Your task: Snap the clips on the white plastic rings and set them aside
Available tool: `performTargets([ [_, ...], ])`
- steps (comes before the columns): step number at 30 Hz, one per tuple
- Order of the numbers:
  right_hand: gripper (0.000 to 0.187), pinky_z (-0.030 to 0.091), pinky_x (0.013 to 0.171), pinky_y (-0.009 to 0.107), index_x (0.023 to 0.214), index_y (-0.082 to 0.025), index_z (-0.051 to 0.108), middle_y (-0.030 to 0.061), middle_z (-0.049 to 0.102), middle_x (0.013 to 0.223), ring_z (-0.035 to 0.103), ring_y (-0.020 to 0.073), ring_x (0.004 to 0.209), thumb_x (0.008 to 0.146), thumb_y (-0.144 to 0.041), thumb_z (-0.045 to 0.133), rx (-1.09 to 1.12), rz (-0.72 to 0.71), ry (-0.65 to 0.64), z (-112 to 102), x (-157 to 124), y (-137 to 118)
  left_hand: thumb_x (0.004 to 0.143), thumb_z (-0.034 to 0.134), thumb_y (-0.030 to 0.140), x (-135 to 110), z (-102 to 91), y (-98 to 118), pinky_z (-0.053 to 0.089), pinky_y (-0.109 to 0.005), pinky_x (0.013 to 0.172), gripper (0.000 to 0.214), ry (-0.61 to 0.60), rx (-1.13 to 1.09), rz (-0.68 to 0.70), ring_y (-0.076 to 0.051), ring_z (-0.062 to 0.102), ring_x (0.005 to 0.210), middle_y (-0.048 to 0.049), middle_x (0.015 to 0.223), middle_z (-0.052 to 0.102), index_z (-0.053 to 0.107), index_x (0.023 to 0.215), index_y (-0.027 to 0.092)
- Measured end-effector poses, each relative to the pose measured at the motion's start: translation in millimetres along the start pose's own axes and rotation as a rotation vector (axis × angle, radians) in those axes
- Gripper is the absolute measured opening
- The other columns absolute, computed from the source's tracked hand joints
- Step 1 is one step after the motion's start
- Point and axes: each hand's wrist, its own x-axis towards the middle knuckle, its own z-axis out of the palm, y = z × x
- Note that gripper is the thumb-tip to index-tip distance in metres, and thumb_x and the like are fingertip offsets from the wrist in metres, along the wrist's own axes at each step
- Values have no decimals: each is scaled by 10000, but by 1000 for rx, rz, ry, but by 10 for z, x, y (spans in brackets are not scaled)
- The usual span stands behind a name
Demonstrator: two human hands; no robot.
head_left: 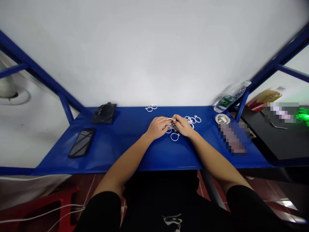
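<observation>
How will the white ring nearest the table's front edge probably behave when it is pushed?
The white ring is probably light, since it looks thin. Its round outline suggests some stiffness. Lying flat on the glossy blue table, it would likely slide, not roll.

"What finish has the surface [116,141]?"
"Smooth and glossy. The rings [172,128] look like smooth plastic."
"And the bag [105,113]?"
"Thin, crinkled plastic; the bottle [230,98] is clear, shiny plastic."
"The phone [82,142]?"
"Glossy, like glass. The shirt [154,199] is matt cloth."
</observation>
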Motion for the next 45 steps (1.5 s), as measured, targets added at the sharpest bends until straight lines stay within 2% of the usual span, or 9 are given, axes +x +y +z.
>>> performTargets([
  [6, 184, 494, 737, 312, 980, -213, 659, 29, 739, 856, 668, 191, 753, 963, -233, 476, 15, -24, 4, -28, 1, -54, 1073, 516, 309, -4, 9, -4, 547, -441, 1010, 303, -15, 32, 14, -245, 690, 1224, -97, 1253, 765, 711, 1287, 223],
  [12, 215, 491, 692, 295, 885, -209, 693, 13, 726, 764, 670, 184, 708, 851, -165, 486, -1, -46, -7, -72, -6, -74, 1073, 513, 256, -3, 37, 7, 540, -433, 993, 286, -35, 59, 77, -244, 690, 1231, -82, 1215, 779, 737, 1250, 234],
  [22, 304, 538, 721, 301, 956, -217, 744, 14, 740, 773, 698, 186, 734, 828, -135, 481, 78, -91, 77, -47, -14, -90, 1090, 488, 241, 5, 43, -32, 536, -378, 910, 312, 44, 83, 103, -200, 716, 1127, -60, 1176, 787, 743, 1266, 274],
  [30, 320, 559, 758, 341, 907, -239, 753, 37, 739, 826, 693, 203, 767, 817, -137, 463, 32, -157, 118, -19, -31, -63, 1024, 499, 168, -11, 60, -16, 572, -396, 896, 319, 73, 74, 99, -203, 730, 1083, -57, 1201, 790, 786, 1118, 273],
  [34, 305, 564, 797, 367, 1025, -241, 746, 58, 764, 934, 705, 221, 831, 892, -163, 482, -69, -168, 190, -58, -48, -63, 979, 544, 203, -40, 33, -21, 585, -452, 960, 249, 135, 38, 40, -240, 711, 1137, -99, 1296, 746, 786, 1018, 241],
  [37, 296, 568, 835, 388, 1108, -243, 740, 72, 777, 1005, 717, 237, 895, 948, -199, 496, -139, -123, 268, -130, -43, -41, 973, 591, 264, -20, -7, -124, 565, -492, 1021, 204, 172, 67, -81, -271, 684, 1167, -135, 1367, 692, 771, 1053, 211],
  [40, 299, 571, 867, 416, 1125, -243, 745, 77, 779, 1015, 718, 255, 934, 952, -198, 505, -183, -119, 286, -180, -20, -8, 966, 635, 282, 75, -33, -337, 528, -517, 1071, 225, 85, 156, -250, -305, 648, 1208, -146, 1435, 644, 758, 1133, 195],
  [45, 343, 573, 917, 454, 1122, -233, 759, 75, 784, 1017, 715, 256, 946, 925, -142, 494, -228, -176, 257, -171, 15, 53, 955, 682, 357, 294, 23, -702, 490, -581, 1080, 408, -191, 300, -434, -406, 551, 1345, -164, 1568, 551, 702, 1328, 193],
])
